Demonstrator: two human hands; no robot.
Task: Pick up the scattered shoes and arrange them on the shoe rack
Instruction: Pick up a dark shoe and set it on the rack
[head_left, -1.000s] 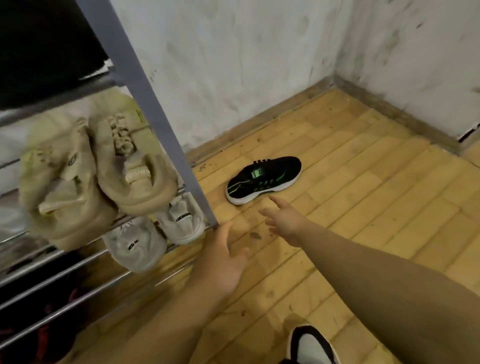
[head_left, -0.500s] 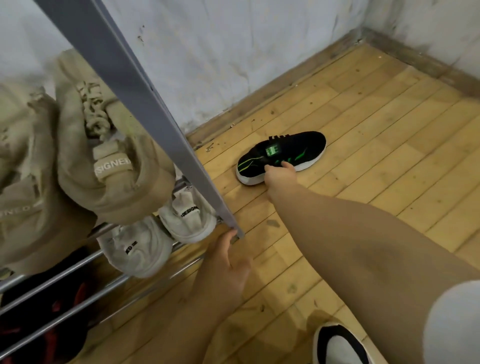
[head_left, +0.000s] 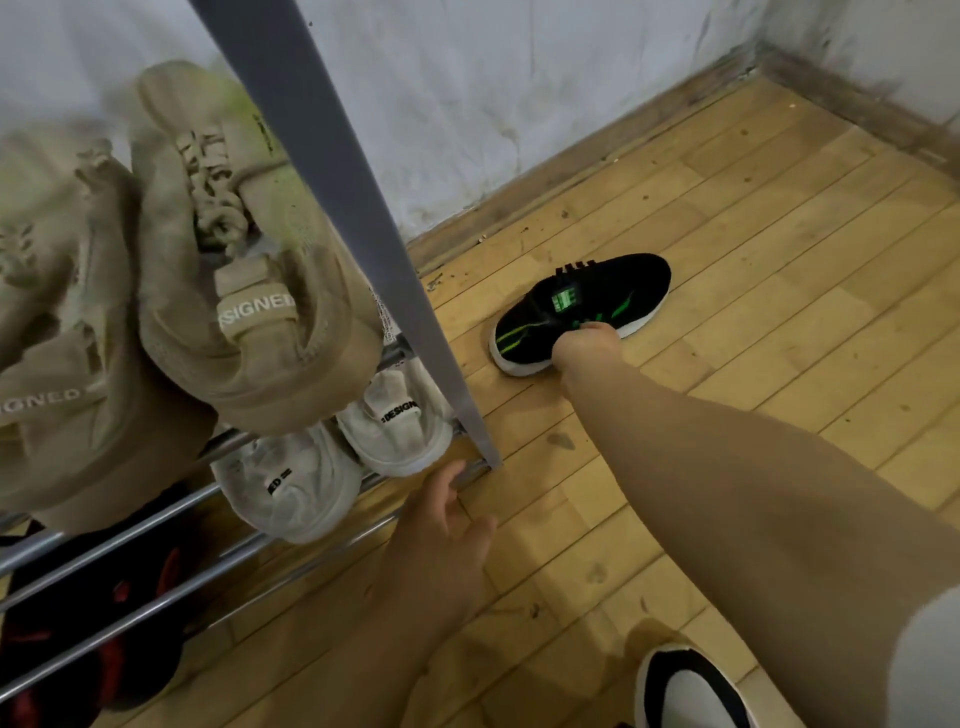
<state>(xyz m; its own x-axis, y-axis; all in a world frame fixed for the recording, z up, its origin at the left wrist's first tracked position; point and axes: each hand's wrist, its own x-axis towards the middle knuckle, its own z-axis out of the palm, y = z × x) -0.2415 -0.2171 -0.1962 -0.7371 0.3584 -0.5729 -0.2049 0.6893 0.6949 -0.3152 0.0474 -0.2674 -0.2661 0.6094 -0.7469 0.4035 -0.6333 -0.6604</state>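
Note:
A black shoe with green stripes and a white sole (head_left: 628, 280) lies on the wooden floor near the wall. My right hand (head_left: 587, 345) is on its near side, fingers curled into the opening and gripping it. My left hand (head_left: 447, 514) is open, fingers spread, touching the floor by the foot of the shoe rack's grey post (head_left: 363, 208). On the rack sit two beige sneakers (head_left: 244, 291), two white sneakers (head_left: 374, 436) below them, and dark red-and-black shoes (head_left: 104, 623) at the bottom.
The wall's skirting board (head_left: 597, 161) runs behind the black shoe, meeting a corner at the upper right. A black-and-white shoe (head_left: 685, 691) is at the bottom edge by my right arm. Bare floorboards (head_left: 779, 312) stretch to the right.
My right hand reached forward from short of the black shoe and closed on it. The camera moved closer and lower. My left hand settled by the rack's foot.

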